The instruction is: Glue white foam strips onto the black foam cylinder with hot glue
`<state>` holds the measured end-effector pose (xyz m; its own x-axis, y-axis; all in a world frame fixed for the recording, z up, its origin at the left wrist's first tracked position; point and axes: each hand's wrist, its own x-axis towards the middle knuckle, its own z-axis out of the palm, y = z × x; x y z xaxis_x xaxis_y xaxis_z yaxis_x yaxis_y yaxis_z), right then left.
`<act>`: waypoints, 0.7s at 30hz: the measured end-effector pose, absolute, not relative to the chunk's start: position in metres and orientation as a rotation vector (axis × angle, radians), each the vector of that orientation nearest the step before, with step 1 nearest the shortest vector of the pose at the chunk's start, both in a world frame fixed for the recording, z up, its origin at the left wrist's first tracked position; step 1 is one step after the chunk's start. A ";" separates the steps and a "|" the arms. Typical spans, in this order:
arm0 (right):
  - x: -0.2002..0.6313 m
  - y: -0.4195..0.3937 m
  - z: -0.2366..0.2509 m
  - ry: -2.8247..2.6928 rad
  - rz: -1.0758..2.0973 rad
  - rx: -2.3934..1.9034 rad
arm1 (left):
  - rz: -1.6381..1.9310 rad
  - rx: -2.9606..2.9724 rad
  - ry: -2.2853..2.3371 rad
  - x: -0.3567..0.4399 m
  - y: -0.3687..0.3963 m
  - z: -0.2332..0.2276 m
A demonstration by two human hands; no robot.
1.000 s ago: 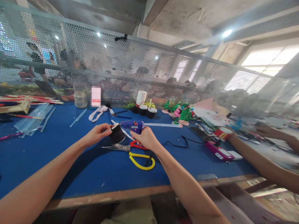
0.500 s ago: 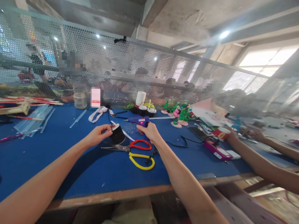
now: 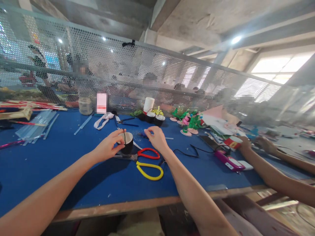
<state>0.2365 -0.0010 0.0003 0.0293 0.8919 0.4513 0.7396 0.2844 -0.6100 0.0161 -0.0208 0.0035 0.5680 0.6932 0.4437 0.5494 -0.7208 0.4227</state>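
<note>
My left hand (image 3: pixel 106 148) grips a small black cup (image 3: pixel 127 143) with a white inside and a thin black wire handle, tilted toward me just above the blue table (image 3: pixel 61 157). My right hand (image 3: pixel 155 137) hovers with its fingers apart to the right of the cup and holds nothing. The blue glue gun (image 3: pixel 142 134) lies on the table just behind that hand, mostly hidden by it. Scissors (image 3: pixel 147 161) with one red and one yellow handle lie right below both hands.
Clear glue sticks (image 3: pixel 34 126) lie far left, a jar (image 3: pixel 85 105) and white ribbon (image 3: pixel 103 119) behind. Finished black pots (image 3: pixel 155 118) and green-pink craft flowers (image 3: pixel 189 122) stand by the mesh screen. A co-worker's arm (image 3: pixel 270 173) and a pink device (image 3: pixel 227 160) sit at right.
My right hand carried the glue gun away from the cup, set it down on the table and let go. My left hand turned the cup so its white inside shows.
</note>
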 end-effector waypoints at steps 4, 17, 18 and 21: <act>0.208 -0.016 -0.001 -1.904 0.399 -1.014 | 0.915 2.702 0.943 0.019 -0.023 0.000; 0.205 -0.026 0.003 -1.550 0.904 -0.831 | 0.974 2.474 0.968 0.021 -0.026 0.005; 0.205 -0.026 0.003 -1.522 0.924 -0.831 | 0.957 2.374 0.977 0.020 -0.025 0.006; 0.205 -0.027 0.003 -1.483 0.951 -0.842 | 0.882 2.109 0.948 0.017 -0.023 0.009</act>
